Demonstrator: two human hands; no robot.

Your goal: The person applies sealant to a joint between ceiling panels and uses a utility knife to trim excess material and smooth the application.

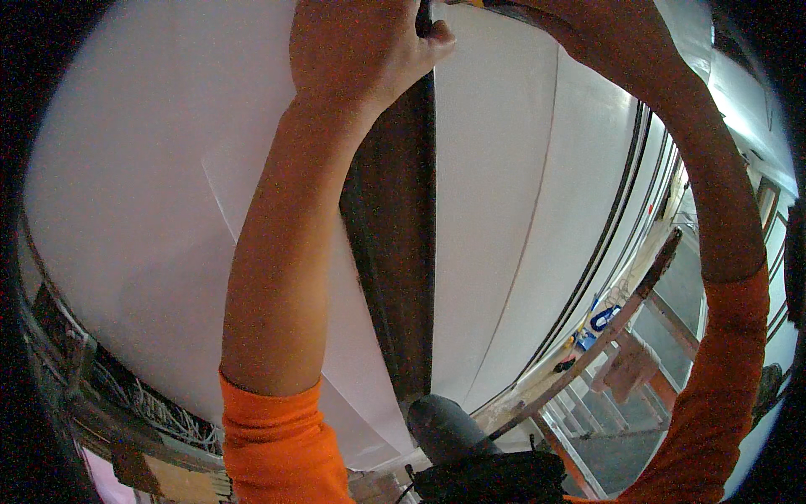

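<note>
Both my arms, in orange sleeves, reach up to the top edge of the head view. My left hand [361, 42] is closed with its thumb pressed against a small dark and pale object [426, 15], which is mostly cut off. Below that hand runs a long dark brown strip [399, 244], narrowing downward between two white panels. The left white panel [143, 160] lies behind my left forearm; the right white panel [491, 185] has a thin seam. My right hand [571, 10] comes in at the top, its fingers out of the frame, near a bit of yellow-orange.
At the lower right stands a ladder [579, 403] with a pinkish cloth [630, 368] draped on it. Blue items [592, 329] lie near a ledge. Bundled cables [159, 412] hang at lower left. My grey-clad leg [445, 428] and a black pouch [495, 480] show at the bottom.
</note>
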